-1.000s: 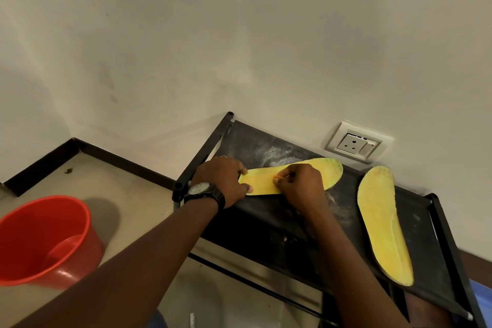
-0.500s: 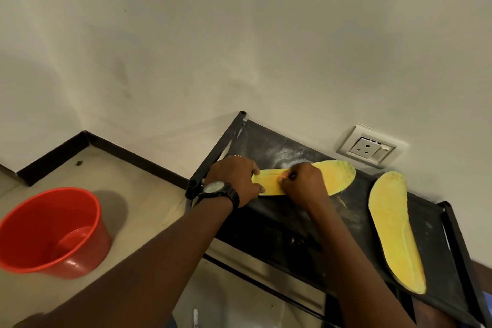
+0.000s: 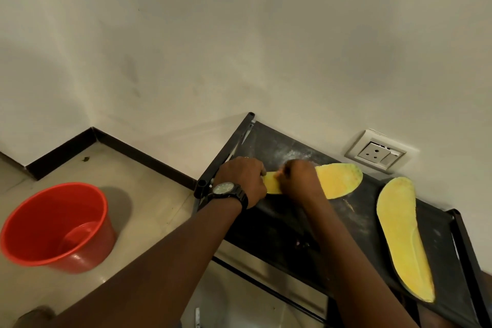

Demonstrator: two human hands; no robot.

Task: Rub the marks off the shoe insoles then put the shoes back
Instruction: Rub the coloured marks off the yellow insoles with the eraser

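Note:
Two yellow insoles lie on the black top shelf of a shoe rack. My left hand, with a black watch on its wrist, pins down the left end of the nearer insole. My right hand is closed just beside it on the same insole, with its fingertips pinched on a small pale piece that is mostly hidden. The second insole lies untouched to the right, running toward me. No shoes are in view.
A red bucket stands on the tiled floor to the left. A wall socket sits just behind the rack. The rack's metal frame and lower bars show below my arms. White dust covers the shelf behind the hands.
My right hand has slid left along the insole and now sits close to my left hand. The view has shifted left, so everything sits further right in the frame.

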